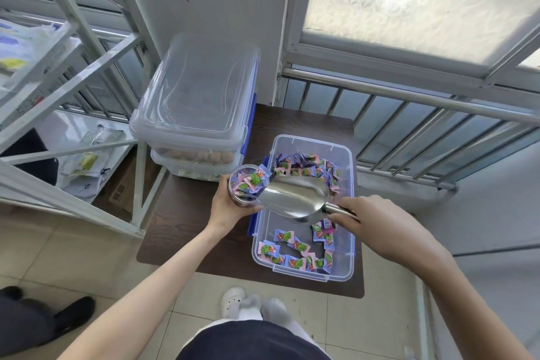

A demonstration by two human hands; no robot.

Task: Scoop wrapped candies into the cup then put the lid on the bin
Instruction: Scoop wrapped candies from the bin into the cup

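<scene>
My left hand (230,207) grips a clear plastic cup (247,184), tilted, with wrapped candies inside, held at the bin's left edge. My right hand (377,219) holds the handle of a shiny metal scoop (295,196), whose mouth touches the cup's rim. The scoop looks empty. Below them the clear open bin (347,266) sits on the dark table and holds several purple-and-pink wrapped candies (292,254) at its near and far ends. A clear lid (198,88) lies on top of the stacked containers at the back left.
Two stacked clear containers (198,158) with blue latches stand on the small dark wooden table (181,231). A white metal shelf frame (73,67) with bags is at the left. A window and metal railing (409,114) run behind. Another person's black shoes (73,313) are at the lower left.
</scene>
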